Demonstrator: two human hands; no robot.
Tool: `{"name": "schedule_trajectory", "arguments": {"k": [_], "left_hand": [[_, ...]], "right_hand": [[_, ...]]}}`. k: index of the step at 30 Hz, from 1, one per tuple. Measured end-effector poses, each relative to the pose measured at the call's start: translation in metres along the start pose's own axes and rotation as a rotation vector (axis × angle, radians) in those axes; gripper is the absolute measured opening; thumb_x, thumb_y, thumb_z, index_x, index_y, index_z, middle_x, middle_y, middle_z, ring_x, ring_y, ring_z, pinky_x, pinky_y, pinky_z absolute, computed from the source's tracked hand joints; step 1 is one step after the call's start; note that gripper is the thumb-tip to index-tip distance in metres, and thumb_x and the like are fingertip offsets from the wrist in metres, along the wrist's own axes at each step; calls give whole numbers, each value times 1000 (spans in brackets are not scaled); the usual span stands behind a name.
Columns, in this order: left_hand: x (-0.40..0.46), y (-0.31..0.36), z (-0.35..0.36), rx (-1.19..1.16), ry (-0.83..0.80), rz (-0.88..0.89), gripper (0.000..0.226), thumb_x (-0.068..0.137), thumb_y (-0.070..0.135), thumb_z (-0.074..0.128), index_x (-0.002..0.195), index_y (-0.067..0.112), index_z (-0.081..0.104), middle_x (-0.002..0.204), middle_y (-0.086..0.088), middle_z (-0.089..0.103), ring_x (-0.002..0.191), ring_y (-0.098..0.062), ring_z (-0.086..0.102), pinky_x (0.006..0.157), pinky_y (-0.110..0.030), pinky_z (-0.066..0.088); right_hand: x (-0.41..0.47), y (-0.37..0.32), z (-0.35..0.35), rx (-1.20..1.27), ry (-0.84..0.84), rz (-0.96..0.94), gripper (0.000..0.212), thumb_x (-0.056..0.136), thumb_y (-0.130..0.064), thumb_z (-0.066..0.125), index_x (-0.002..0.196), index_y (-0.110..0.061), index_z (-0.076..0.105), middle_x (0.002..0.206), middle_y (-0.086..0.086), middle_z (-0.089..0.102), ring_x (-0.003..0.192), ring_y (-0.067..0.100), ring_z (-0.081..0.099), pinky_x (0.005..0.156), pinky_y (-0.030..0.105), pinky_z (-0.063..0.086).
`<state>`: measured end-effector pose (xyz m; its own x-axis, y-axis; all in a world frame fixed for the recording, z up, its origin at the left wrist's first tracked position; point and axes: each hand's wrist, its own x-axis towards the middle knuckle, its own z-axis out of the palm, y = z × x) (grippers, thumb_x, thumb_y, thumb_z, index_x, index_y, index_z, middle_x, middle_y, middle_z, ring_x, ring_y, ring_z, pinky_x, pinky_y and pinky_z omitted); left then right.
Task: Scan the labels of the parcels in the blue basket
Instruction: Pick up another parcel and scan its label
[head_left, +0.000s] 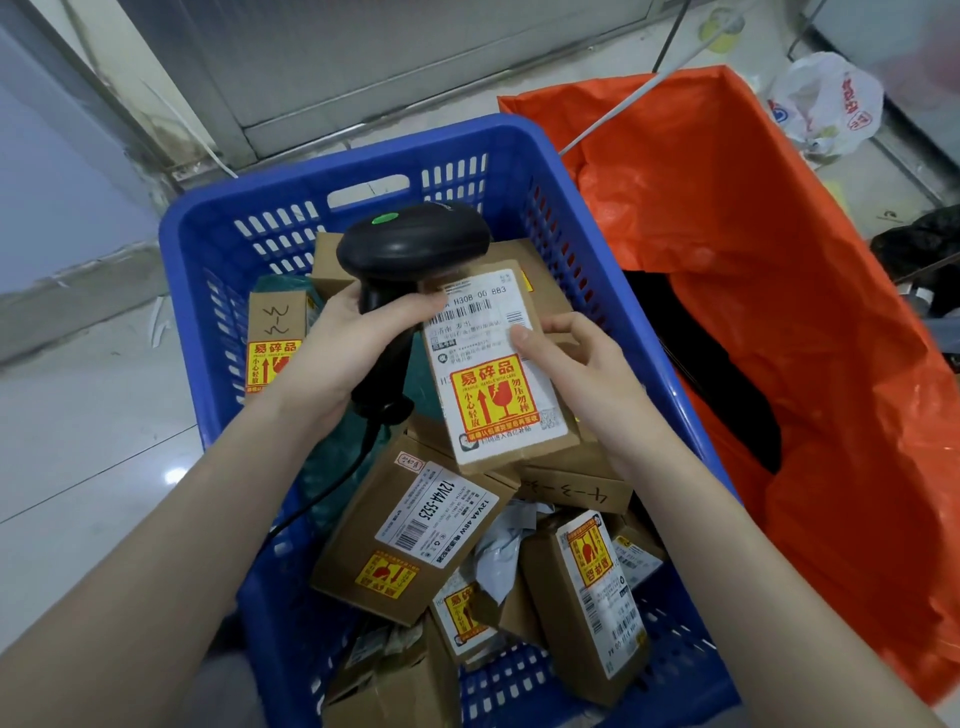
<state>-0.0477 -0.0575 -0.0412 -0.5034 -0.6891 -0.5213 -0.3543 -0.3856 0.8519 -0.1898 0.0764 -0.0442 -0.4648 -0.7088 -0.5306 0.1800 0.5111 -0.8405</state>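
A blue slatted basket (208, 249) on the floor holds several brown cardboard parcels with white labels and yellow-red fragile stickers. My left hand (332, 353) grips a black handheld barcode scanner (410, 244) by its handle; a green light glows on its head. The scanner head hovers over the top edge of a small brown parcel (493, 374), held label-up above the basket by my right hand (576, 374), thumb on the label's right side. Another labelled parcel (410, 530) lies below in the basket.
An orange plastic sack (779, 234) stands open right of the basket, dark inside. A white plastic bag (826, 104) lies on the floor at the far right. A black cable (332, 488) trails from the scanner. Grey tiled floor spreads to the left.
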Motion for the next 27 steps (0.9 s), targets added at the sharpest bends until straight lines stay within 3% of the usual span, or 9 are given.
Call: {"name": "schedule_trajectory", "arguments": {"k": [3,7,9,12,15,17,22,24,27], "left_hand": [[1,0,-2,7,1,-7,49,68,38,78,112,23,62,106,4,73,106,-16,64,103,-43,43],[4,-1,-5,21,-14,-21,46,75,25,76,117,17,59,108,-3,71,103,-20,65,90,-36,50],[4,-1,-5,20,-1,-23,42,77,21,74,116,16,58,107,-3,71,101,-18,66,88,-35,50],[5,-1,-8,6,52,-16,40,78,19,73,115,14,59,103,-2,72,99,-18,67,88,-36,51],[7,-1,-13,-43,91,-21,40,79,16,71,117,9,60,98,-4,73,95,-20,69,86,-35,52],[7,1,-16,-48,90,-16,41,79,16,71,118,10,61,100,-4,72,94,-18,70,85,-34,52],[5,2,-17,2,115,-1,36,78,19,72,112,17,59,102,-1,71,94,-17,68,84,-33,51],[5,2,-17,18,127,0,38,78,20,72,113,19,58,103,-1,69,97,-18,66,88,-35,50],[7,-1,-17,57,127,11,33,78,21,73,108,19,60,92,4,66,89,-14,63,80,-31,47]], "right_hand": [[0,0,0,-53,-32,-27,32,89,-37,60,113,-17,55,85,-4,73,62,3,71,52,15,54],[1,5,1,-129,-68,-79,29,92,-37,55,116,-20,54,91,-2,74,73,9,74,62,23,59],[1,5,1,-128,-111,-80,33,93,-36,53,124,-24,52,92,-7,73,73,4,73,61,17,56],[1,1,-6,-160,-298,-1,52,91,-28,59,138,-39,38,99,-14,66,73,-7,69,57,10,51],[-2,-2,-9,-257,-414,71,76,88,-16,63,143,-49,22,105,-15,52,83,2,66,71,22,58],[1,0,-7,-240,-377,22,78,86,-11,64,145,-41,24,110,-9,50,90,6,62,66,17,55],[20,14,-1,-89,-61,18,31,81,-22,69,104,-26,50,116,3,60,100,16,61,73,25,50],[27,19,2,-92,27,17,30,81,-27,70,107,-22,57,114,2,62,103,14,59,71,24,45],[37,19,6,-113,78,-7,25,84,-29,67,108,-21,66,109,0,64,102,12,57,74,24,42]]}}
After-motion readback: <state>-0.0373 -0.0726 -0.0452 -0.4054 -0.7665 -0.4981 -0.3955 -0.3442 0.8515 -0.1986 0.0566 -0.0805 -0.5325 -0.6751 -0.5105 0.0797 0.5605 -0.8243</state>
